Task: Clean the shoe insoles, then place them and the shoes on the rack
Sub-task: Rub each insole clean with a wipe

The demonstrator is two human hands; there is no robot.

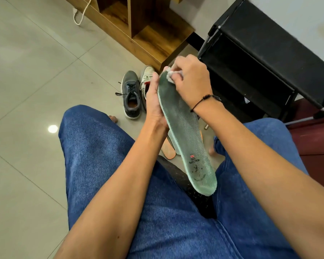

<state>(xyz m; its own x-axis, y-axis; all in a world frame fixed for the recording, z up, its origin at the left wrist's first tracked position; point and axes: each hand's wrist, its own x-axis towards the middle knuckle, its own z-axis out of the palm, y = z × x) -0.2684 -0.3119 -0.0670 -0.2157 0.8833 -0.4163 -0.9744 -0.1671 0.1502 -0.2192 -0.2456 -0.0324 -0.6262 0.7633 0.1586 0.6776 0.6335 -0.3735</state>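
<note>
Right hand [190,79] is pinched shut on a small white crumpled wipe [169,74], pressing it against the toe end of a long mint-green foam insole with a grey mesh top [185,135]. Left hand [154,101] is wrapped around the insole's left edge near the toe half, holding it up over the lap; the heel end with the printed logo points back toward the person.

Judged step: mid-clean on this insole, wiping at the toe. The mesh looks dark and worn along most of its length; cannot tell which part has been wiped.

Below the held insole, an orange-edged flat insole [168,149] lies on the floor between the knees, partly hidden. Cannot tell whether it is cleaned. Any further insoles are not visible.

Further out on the pale tiled floor [36,71]: a grey lace-up sneaker [131,94] and, just beside it, a white scuffed sneaker [147,77], mostly hidden behind the left hand. Both are off the rack.

Black multi-tier shoe rack with fabric shelves [266,58] stands to the right, near the shoes. No shoes or insoles show on the visible tiers.

Status estimate: early. Left: finish this insole, handle the other one, then move insoles and both shoes onto the rack.
</note>
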